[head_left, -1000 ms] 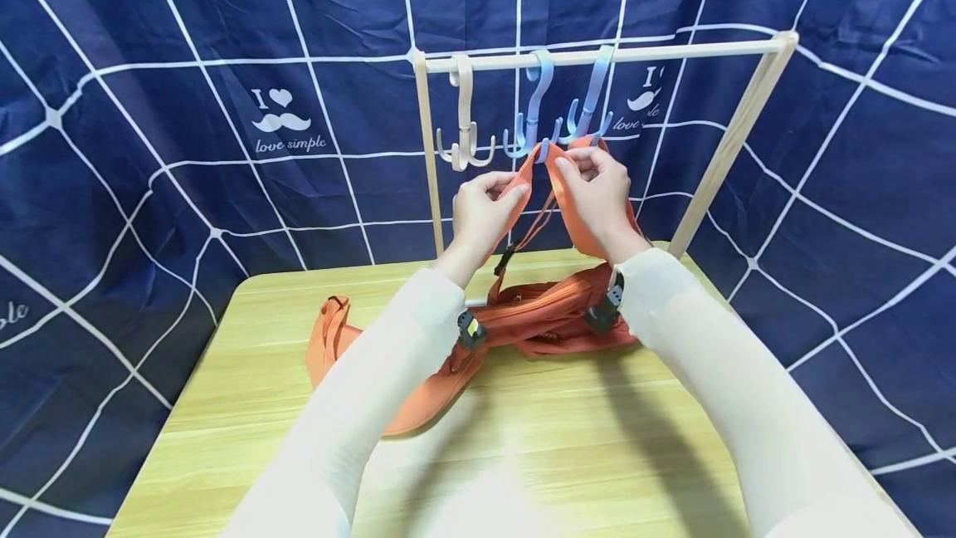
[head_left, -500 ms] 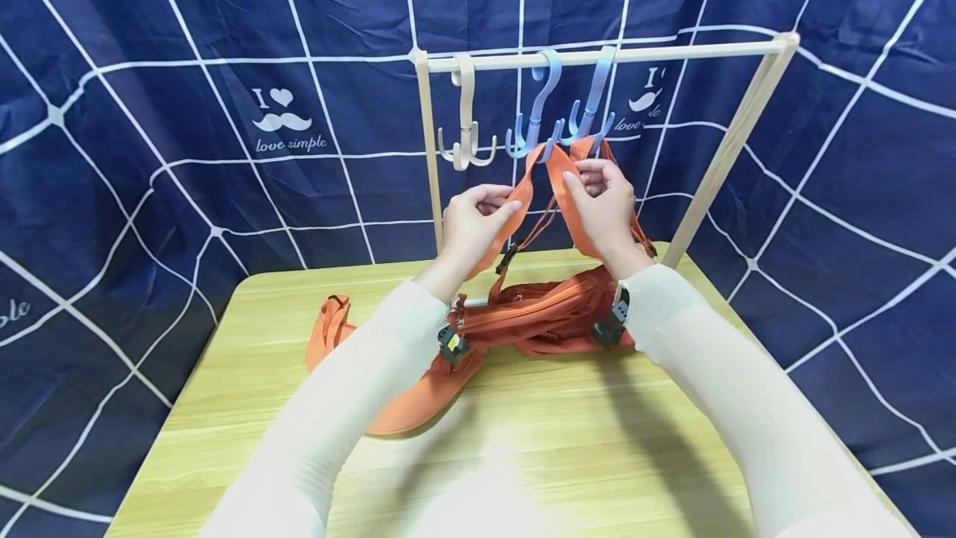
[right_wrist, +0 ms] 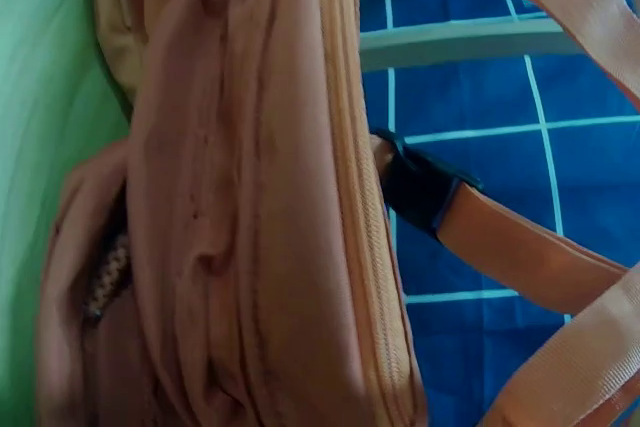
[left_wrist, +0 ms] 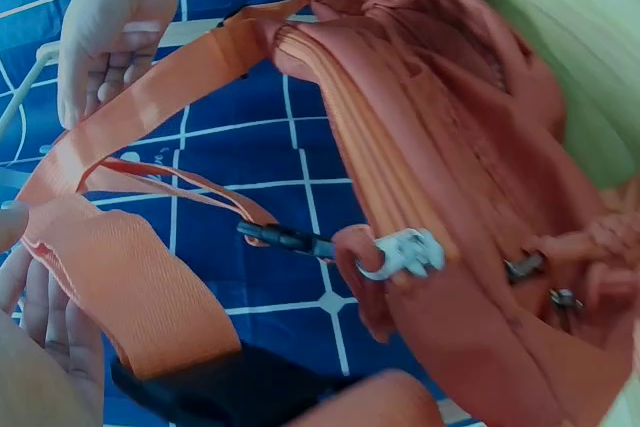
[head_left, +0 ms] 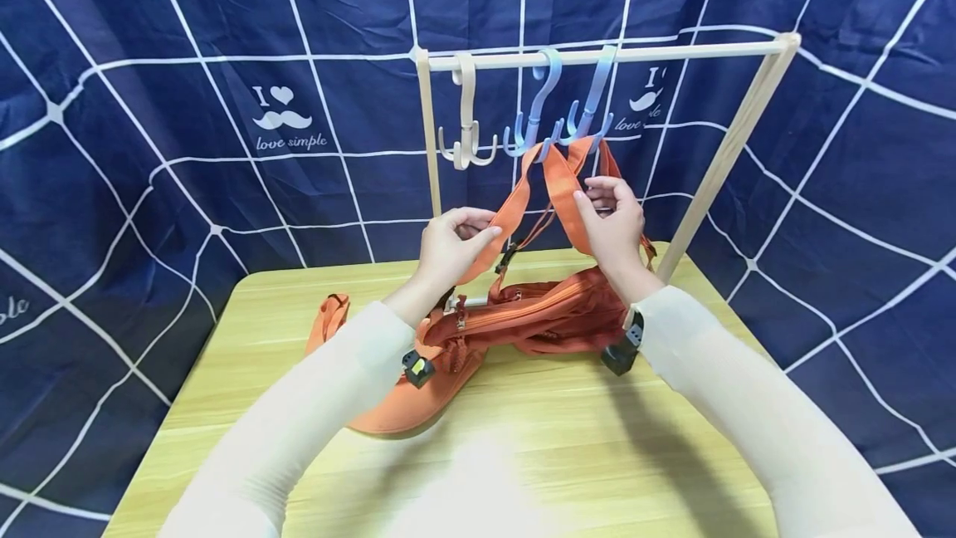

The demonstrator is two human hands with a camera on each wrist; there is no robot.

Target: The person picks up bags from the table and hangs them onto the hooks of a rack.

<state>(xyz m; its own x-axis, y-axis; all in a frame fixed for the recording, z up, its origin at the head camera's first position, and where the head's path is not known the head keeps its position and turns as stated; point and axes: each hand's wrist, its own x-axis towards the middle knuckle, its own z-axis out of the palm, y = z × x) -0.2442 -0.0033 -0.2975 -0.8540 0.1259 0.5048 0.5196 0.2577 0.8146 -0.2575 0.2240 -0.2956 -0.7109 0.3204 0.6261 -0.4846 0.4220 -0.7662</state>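
Observation:
An orange bag point(head_left: 538, 318) with zips lies on the table below the hooks. Its wide strap point(head_left: 560, 189) loops up over a prong of the middle blue hook point(head_left: 534, 119). My left hand point(head_left: 451, 247) pinches the left run of that strap between thumb and fingers. Close to the strap's right run is my right hand point(head_left: 616, 222), its thumb at the webbing edge and its fingers loosely bent, apart from the thumb. In the left wrist view a black buckle point(left_wrist: 285, 237) hangs on a thin strap beside the bag. The right wrist view shows another black buckle point(right_wrist: 420, 187), but no hand.
A wooden rack point(head_left: 672, 52) carries a cream hook point(head_left: 466, 119) and a second blue hook point(head_left: 593, 98), by which another orange strap hangs. An orange cap point(head_left: 414, 405) lies left of the bag on the wooden table point(head_left: 568, 447). Behind stands a dark blue checked curtain point(head_left: 358, 15).
Both hands have slid down the strap and apart, the left one down and leftwards, the right one down and rightwards. The strap stays looped on the hook.

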